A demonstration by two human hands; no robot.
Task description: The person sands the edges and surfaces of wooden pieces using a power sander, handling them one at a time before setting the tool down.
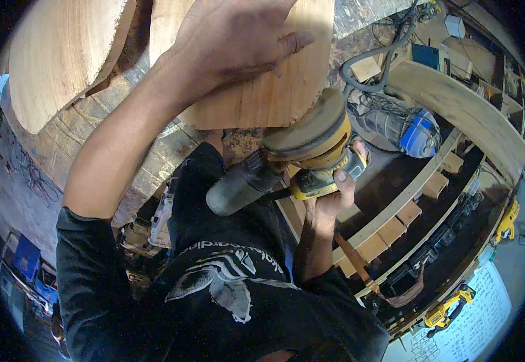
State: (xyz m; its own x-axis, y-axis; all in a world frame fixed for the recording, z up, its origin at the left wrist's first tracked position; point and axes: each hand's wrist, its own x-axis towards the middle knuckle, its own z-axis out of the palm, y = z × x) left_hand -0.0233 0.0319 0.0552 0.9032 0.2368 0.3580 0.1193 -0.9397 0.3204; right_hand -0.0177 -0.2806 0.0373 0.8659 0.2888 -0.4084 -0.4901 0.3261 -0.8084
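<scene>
My left hand (238, 42) lies spread over a pale wooden board (268, 99) with a rounded near end. Its thumb points right, and its other fingers are mostly cut off by the top edge. Wrapped round the body of a yellow and black sander (329, 172) is my right hand (341, 187). The sander's round disc (310, 130) is tilted against the board's near right edge. A grey dust bag or canister (235, 190) sticks out from the sander toward my shirt.
Another wooden piece (63, 60) rests at the left of the worn workbench (102, 108). To the right are a hose (350, 69), a blue and grey bundle (419, 133), a curved wooden panel (461, 108) and shelves with small blocks (389, 231). Yellow tools (449, 309) are beyond.
</scene>
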